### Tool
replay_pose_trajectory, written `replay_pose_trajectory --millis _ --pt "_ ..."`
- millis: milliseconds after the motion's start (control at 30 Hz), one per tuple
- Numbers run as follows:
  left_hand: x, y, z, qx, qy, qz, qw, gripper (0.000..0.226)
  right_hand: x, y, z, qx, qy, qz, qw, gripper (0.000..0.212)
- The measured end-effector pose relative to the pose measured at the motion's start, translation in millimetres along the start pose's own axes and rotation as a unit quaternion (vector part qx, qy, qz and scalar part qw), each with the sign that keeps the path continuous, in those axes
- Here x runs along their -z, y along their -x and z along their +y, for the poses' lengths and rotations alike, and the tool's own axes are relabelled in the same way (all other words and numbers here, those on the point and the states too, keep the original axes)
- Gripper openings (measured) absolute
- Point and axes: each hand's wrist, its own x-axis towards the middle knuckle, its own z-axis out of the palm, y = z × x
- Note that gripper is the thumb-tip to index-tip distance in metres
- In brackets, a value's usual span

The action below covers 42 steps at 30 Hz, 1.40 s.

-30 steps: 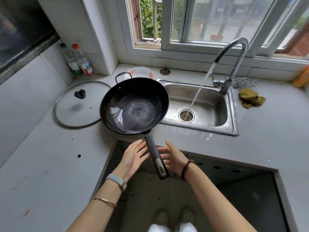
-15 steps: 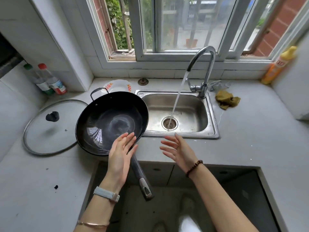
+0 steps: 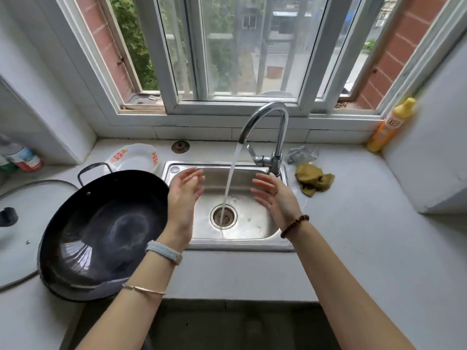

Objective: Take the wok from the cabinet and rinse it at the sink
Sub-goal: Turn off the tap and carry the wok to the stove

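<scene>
The rinsing step is being prepared rather than carried out, so far as can be judged. Water (image 3: 231,178) is being run from the faucet (image 3: 265,117) straight into the drain of the sink (image 3: 240,245), while the wok (image 3: 101,231) is being left on the tabletop (image 3: 366,236), just beside the sink's left edge and partly covering a glass lid (image 3: 22,223). The left hand (image 3: 183,193) and right hand (image 3: 275,195) are being held over the basin, one on each side of the stream, palms turned inward. The grip of each is released, and nothing is being held. The next move is likely to call for the wok to be taken by its long handle, which is hidden under the left forearm, and carried across under the stream. Since the basin looks hardly wider than the wok, tilting is probably going to be needed. The wok is being shown as dark, deep and glossy, with window reflections, a pale ring in its bottom and a small loop handle at the far rim.
</scene>
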Motion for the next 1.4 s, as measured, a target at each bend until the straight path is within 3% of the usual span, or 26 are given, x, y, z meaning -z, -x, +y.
replay_pose_trajectory --millis 100,167,267,333,400,567,700,967,1267,1400 --pt "-13.1 -28.6 -13.7 -0.059 -0.125 0.015 0.990 0.021 15.9 -46.1 3.5 0.111 0.217 0.046 0.969 0.024" --pt "-13.1 -47.0 -22.7 -0.113 -0.256 0.004 0.960 0.027 25.3 -74.6 6.1 0.194 0.386 0.052 0.900 0.034" --pt "-10.1 -68.7 -30.8 -0.172 -0.432 -0.012 0.885 0.036 30.7 -111.7 3.3 0.301 0.568 0.041 0.765 0.043" --pt "-11.1 -78.7 -33.1 -0.193 -0.500 -0.015 0.844 0.039 29.3 -134.0 0.0 0.329 0.636 0.026 0.698 0.048" --pt "-11.5 -86.3 -34.7 -0.199 -0.537 -0.010 0.820 0.040 27.6 -157.9 0.3 0.343 0.675 0.010 0.653 0.052" --pt "-7.5 -100.0 -37.9 -0.199 -0.563 -0.003 0.802 0.041 24.8 -205.6 0.1 0.309 0.770 -0.048 0.556 0.059" --pt "-5.6 -103.5 -38.3 -0.209 -0.587 0.005 0.782 0.042 21.5 -224.9 -0.9 0.279 0.804 -0.081 0.518 0.061" --pt "-6.7 -104.2 -35.2 -0.204 -0.595 0.018 0.777 0.040 20.2 -232.0 -4.8 0.292 0.825 -0.083 0.477 0.051" --pt "-10.1 -92.7 -33.7 -0.212 -0.594 0.013 0.776 0.041 26.5 -216.2 -13.3 0.321 0.828 -0.014 0.460 0.042" --pt "-9.9 -83.7 -32.1 -0.214 -0.599 0.013 0.772 0.041 29.3 -207.5 -11.9 0.317 0.831 -0.020 0.457 0.044"
